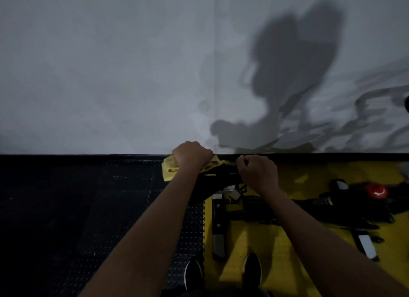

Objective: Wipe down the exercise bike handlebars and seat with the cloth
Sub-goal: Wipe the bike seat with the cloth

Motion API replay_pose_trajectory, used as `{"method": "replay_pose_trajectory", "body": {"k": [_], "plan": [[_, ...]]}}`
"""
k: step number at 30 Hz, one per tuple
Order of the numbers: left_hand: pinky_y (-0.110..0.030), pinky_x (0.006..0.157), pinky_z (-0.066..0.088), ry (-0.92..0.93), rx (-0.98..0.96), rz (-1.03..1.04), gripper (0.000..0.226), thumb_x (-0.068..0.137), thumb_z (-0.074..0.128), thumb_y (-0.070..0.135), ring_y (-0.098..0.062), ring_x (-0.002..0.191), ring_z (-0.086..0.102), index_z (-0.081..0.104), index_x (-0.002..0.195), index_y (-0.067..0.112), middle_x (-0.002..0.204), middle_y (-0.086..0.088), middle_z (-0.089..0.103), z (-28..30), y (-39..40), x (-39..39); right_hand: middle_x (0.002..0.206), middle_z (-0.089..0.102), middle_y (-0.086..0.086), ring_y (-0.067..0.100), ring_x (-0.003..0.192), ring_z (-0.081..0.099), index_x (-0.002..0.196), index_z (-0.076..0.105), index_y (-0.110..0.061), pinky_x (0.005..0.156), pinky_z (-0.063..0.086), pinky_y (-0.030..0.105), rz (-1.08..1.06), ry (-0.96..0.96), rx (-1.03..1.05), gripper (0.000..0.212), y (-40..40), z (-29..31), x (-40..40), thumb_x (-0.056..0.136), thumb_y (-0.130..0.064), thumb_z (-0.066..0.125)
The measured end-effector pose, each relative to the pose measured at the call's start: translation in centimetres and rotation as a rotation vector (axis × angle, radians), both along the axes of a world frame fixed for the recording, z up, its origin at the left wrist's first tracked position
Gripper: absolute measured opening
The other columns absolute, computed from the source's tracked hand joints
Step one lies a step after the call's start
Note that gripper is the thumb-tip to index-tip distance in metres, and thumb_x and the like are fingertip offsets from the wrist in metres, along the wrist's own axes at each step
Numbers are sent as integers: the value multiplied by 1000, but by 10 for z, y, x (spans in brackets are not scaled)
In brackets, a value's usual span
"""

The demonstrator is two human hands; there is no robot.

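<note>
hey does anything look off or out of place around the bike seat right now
Nothing stands out. The left hand grips the yellow cloth against the black seat, and the right hand holds the seat's other side. The scene is dim, so fine damage or dirt cannot be told.

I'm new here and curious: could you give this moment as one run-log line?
stage: wiping seat | left hand: grips yellow cloth on black seat | right hand: curled on seat's other side | handlebars: out of view
</note>
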State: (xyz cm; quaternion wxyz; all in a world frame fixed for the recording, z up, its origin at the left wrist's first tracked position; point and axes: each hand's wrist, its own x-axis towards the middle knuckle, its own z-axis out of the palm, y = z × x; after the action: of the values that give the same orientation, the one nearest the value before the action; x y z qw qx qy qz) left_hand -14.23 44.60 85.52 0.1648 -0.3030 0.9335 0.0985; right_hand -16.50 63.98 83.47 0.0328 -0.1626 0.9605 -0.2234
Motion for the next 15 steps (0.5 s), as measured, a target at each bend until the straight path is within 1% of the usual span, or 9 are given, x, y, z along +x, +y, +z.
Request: {"method": "replay_pose_trajectory", "body": {"k": [2,3,5,7,8,10,12,13,15], "plan": [[-35,89,48,-25,-71,-94,31,87,46,43,-25,89,63,59,85,15,91,-3,66,-3,7,-3,48,50,4,22,45,46,54,52,-8,49,31,30,2,-10,-8,54,0,0,1,100,-35,44],[-34,86,45,2,-100,-157,34,89,44,46,-25,87,63,59,82,15,89,-3,66,-4,10,-1,47,49,3,21,44,45,52,50,-10,48,31,30,4,-9,-12,55,1,0,1,100,-34,44],[-36,76,38,136,-161,-296,46,93,39,50,-26,81,62,61,72,15,78,-5,66,-8,14,11,45,44,0,16,41,40,48,44,-13,47,27,30,11,-3,-11,56,1,1,2,100,-34,45],[-38,79,40,287,-184,-435,54,96,33,54,-27,82,63,66,73,17,80,-4,70,-13,16,29,44,41,-1,14,41,37,48,42,-13,47,24,29,14,-4,-8,56,1,1,3,100,-33,45],[-40,88,41,359,-160,-494,55,97,31,55,-26,90,63,69,83,19,89,-2,72,-19,15,39,45,41,0,14,41,36,49,41,-12,47,23,28,15,-4,-9,56,1,1,3,101,-34,46],[-44,108,35,480,-87,-558,51,99,33,58,-26,117,58,69,115,25,118,-1,69,-29,10,60,46,43,1,15,41,36,51,44,-11,46,22,27,13,4,1,56,2,1,4,102,-35,46],[-47,120,24,500,-22,-550,55,101,33,62,-28,141,41,53,142,32,147,-3,54,-36,-2,78,46,43,1,15,40,36,52,45,-12,45,21,27,16,11,0,56,2,0,4,102,-35,46],[-48,123,20,506,15,-513,57,101,31,64,-28,147,33,47,147,35,154,-3,46,-34,-9,85,45,42,0,15,40,37,51,44,-13,45,22,27,20,10,-7,56,2,-1,4,102,-35,46],[-48,122,18,506,156,-359,63,97,30,66,-29,149,26,47,148,33,158,-5,40,-35,-21,87,46,44,0,18,42,40,51,45,-12,46,25,27,23,4,-17,56,2,-1,2,102,-35,45]]}}
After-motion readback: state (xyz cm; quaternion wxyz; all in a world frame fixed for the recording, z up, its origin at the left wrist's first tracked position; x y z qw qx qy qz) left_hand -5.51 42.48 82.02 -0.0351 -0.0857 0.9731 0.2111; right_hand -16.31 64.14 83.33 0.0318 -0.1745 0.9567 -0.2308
